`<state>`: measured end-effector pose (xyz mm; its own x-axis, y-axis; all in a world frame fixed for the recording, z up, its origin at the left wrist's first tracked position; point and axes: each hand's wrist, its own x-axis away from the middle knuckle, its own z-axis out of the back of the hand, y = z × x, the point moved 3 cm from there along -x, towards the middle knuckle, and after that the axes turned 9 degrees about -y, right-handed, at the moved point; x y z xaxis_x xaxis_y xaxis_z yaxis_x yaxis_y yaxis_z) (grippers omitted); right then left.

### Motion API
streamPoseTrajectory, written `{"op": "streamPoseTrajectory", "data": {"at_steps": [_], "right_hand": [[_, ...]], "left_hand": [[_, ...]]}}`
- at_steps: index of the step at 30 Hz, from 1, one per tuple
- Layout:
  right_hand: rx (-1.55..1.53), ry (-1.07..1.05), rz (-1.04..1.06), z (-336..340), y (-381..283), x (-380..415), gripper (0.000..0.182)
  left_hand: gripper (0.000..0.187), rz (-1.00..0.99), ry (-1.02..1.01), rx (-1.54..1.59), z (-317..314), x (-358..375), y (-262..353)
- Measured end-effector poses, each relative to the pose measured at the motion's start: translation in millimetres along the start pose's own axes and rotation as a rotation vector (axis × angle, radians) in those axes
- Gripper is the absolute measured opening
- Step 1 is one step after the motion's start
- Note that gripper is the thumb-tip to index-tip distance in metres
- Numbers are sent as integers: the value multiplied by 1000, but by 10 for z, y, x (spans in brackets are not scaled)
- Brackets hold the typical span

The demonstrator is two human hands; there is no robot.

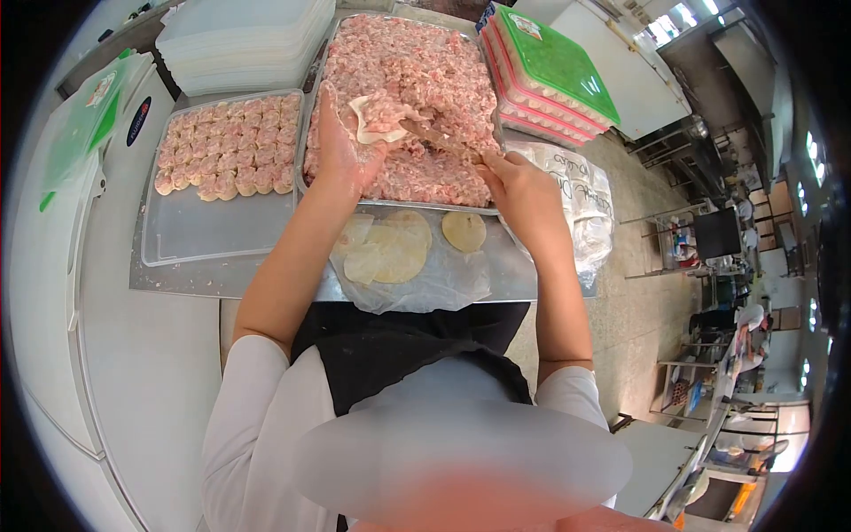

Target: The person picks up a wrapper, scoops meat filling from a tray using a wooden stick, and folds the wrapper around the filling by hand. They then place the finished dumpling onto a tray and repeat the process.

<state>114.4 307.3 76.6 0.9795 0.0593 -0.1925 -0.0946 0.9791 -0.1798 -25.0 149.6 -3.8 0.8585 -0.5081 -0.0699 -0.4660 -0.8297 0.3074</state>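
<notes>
A thin round wrapper (379, 121) topped with minced meat lies on my left hand (347, 152), above the near left part of a large metal tray. Minced meat (403, 58) fills that tray (425, 207). My right hand (517, 183) grips a flat spatula (443, 138), whose tip touches the meat on the wrapper. Nearer me, a stack of wrappers (399, 246) and a separate round pile (464, 231) lie on plastic film (434, 285). Rows of filled dumplings (232, 142) sit in a clear tray (217, 232) at left.
Stacked translucent trays or lids (239, 44) stand at the back left. Boxes under a green lid (563, 58) are at the back right, with wrapped white packages (576, 191) nearer. A white appliance (133, 328) borders the left side. Another person (749, 332) is far right.
</notes>
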Motion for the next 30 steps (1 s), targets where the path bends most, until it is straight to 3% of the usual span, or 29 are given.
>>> {"op": "streamPoseTrajectory", "data": {"at_steps": [2,4,6,8,10,12,14,16,17,18,19,20,21,22,23,25,26,28,30], "right_hand": [[83,-29,-58,-23,25,48,24],[11,87,132,-282,88,22,23],[22,76,192,-165,148,25,24],[316,-95,14,204,-1,43,24],[295,-63,21,148,-68,59,24],[104,34,181,-111,-60,-2,24],[144,17,219,-55,59,-74,27],[-127,80,349,150,152,-125,20],[-285,122,185,161,251,-128,23],[-282,123,189,128,312,-129,23],[-331,-5,29,41,405,-125,27],[-377,-132,-133,-44,497,-108,31],[-580,-248,-243,-99,467,-98,36],[-575,-247,-241,-77,415,-89,36],[-601,-296,-252,-50,356,-66,37],[-573,-326,-208,62,211,-21,35],[-573,-327,-207,76,172,16,35],[-487,-187,-44,139,82,62,31],[-494,-165,40,30,77,68,29]], "left_hand": [[72,-26,27,-6,-33,-9,-45],[73,-14,57,-14,-235,57,-67],[75,-6,55,-36,-147,72,-102],[76,-12,54,-56,-90,46,-107],[68,-43,93,-24,-90,7,-98],[66,-84,84,-7,-237,-8,-98],[65,-135,75,17,-264,-15,-52],[59,-8,0,211,-173,-35,21],[59,-10,-4,209,-139,-33,57],[62,12,-90,-106,-148,-1,87],[68,37,-172,-419,-152,25,105],[68,39,-173,-415,-136,25,139],[73,41,-287,-710,-161,19,180],[78,38,-400,-1005,-186,3,210],[78,33,-400,-1004,-136,-36,221],[68,-226,-626,-1214,-163,-18,224],[68,-226,-624,-1215,-132,-22,243],[47,36,-706,-1377,-334,66,269],[44,129,-689,-1475,-441,93,317]]}}
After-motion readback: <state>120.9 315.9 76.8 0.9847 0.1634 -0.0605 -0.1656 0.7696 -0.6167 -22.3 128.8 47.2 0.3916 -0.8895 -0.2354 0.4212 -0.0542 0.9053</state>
